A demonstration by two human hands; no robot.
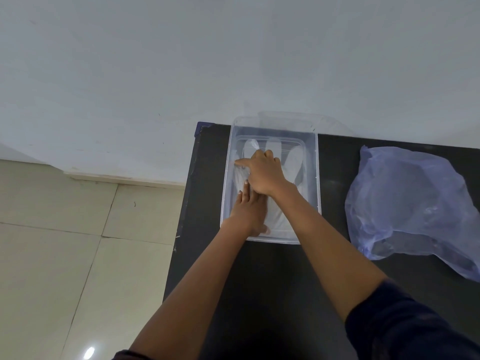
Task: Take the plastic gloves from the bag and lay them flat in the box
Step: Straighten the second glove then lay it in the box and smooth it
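A clear plastic box [316,162] stands on the black table [259,281] near its far left corner. Inside it lies a see-through plastic glove [296,159], fingers pointing away from me. My left hand [250,211] rests flat, palm down, on the glove's cuff end at the near side of the box. My right hand [265,172] crosses above it, fingers curled, forefinger stretched left and pressing a glove finger by the box's left wall. The pale blue plastic bag [413,201] lies crumpled to the right of the box, its mouth facing me.
A white wall [155,74] rises directly behind the table. Left of the table's edge the tiled floor [52,242] drops away. Bare table surface lies between the box and me.
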